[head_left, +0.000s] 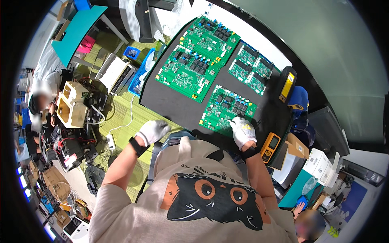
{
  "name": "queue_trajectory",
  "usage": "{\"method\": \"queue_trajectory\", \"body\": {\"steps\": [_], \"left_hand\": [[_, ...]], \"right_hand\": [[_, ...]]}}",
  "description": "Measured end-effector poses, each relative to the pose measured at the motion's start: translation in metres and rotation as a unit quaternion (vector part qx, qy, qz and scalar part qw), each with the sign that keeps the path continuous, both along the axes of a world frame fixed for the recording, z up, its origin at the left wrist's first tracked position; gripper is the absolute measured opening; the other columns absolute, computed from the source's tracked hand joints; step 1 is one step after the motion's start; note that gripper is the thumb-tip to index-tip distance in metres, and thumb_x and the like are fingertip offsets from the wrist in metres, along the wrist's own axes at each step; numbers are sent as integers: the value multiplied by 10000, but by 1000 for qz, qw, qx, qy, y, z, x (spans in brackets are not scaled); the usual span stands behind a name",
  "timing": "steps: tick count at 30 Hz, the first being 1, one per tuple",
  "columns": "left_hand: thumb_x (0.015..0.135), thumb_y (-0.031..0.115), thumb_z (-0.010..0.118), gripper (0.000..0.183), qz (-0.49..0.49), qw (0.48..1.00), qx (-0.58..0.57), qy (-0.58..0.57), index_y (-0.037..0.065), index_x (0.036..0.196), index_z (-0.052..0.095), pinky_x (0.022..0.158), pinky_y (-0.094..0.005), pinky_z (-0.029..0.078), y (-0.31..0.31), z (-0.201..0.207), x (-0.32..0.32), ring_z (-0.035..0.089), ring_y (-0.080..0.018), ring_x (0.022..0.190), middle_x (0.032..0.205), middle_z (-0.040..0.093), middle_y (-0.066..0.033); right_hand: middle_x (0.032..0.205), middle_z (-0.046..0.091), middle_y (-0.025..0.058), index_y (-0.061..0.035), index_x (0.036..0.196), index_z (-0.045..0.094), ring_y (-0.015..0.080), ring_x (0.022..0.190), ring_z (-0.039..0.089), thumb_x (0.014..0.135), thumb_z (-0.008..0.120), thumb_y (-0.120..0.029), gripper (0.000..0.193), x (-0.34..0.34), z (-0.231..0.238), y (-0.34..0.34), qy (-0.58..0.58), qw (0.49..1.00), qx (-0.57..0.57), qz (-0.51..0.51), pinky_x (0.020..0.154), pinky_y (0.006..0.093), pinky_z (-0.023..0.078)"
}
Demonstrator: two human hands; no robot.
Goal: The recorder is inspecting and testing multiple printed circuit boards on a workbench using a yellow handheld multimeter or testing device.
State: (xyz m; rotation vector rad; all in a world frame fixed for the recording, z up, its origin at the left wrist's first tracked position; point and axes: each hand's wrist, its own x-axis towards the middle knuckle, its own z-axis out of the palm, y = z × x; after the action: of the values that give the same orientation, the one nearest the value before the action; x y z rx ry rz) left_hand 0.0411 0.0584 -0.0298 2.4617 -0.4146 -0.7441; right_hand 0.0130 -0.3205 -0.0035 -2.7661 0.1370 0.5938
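My right hand [244,132], in a white glove, is at the near right corner of a green circuit board [221,115]. Its fingers are bent over the board's surface and edge, and the glove hides that corner. Black and blue parts line the board's far side. Away from the table, my left hand [153,131] hangs in the air in front of me, also gloved in white. Its fingers are curled in, with nothing visible in them. Two larger green boards, a nearer one [184,75] and a farther one [210,40], lie beyond on the black table mat [162,103].
Several smaller boards [251,69] lie together at the far right. An orange handheld meter [270,147] rests near my right wrist, and a black-and-yellow device [287,85] lies farther back. A blue basket [142,77] stands off the left edge. Other people sit at left and lower right.
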Motion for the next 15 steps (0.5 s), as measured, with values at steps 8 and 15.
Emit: {"method": "queue_trajectory", "body": {"steps": [8, 15], "left_hand": [[866, 135, 649, 308, -56, 995, -75, 39, 92, 1170, 672, 815, -381, 539, 18, 14, -70, 672, -331, 939, 1029, 696, -151], [833, 96, 659, 345, -13, 990, -139, -1, 89, 1178, 670, 792, -371, 546, -17, 34, -87, 672, -321, 894, 1000, 682, -137]], "right_hand": [[1059, 673, 167, -103, 1110, 582, 378, 996, 639, 985, 489, -366, 306, 2, -9, -9, 6, 1000, 25, -14, 840, 502, 496], [1083, 677, 155, -103, 1145, 584, 369, 1009, 640, 990, 479, -400, 351, -2, -9, -20, 11, 998, 68, -2, 843, 481, 495]]}}
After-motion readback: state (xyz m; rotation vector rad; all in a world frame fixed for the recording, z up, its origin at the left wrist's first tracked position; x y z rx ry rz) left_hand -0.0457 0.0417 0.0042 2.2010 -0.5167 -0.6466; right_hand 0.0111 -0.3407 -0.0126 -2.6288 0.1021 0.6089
